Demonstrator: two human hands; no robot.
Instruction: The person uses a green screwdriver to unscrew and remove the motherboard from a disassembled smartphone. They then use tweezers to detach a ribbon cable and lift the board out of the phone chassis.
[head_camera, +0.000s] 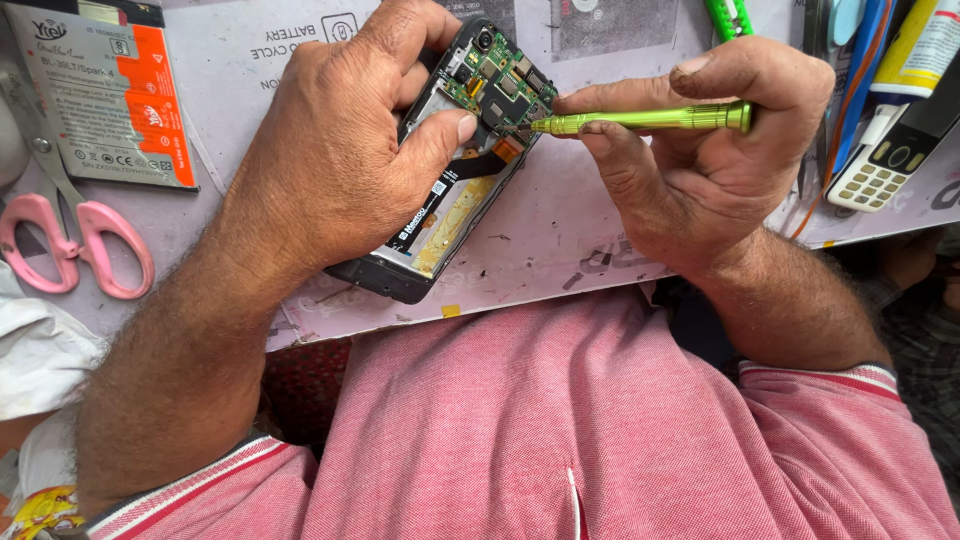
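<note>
Left hand (330, 160) clamps the opened black smartphone with exposed green circuit board (470, 150) steady on the bench (560, 220), thumb bracing its edge. Right hand (700, 150) pinches a slim green metal screwdriver (650, 120), tip on the board. Pink scissors (70, 240) lie far left.

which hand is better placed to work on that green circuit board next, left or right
Probably the right. The right hand grips the green screwdriver, whose tip already meets the circuit board. The left hand wraps the opened phone, thumb across it, steadying it.
</note>
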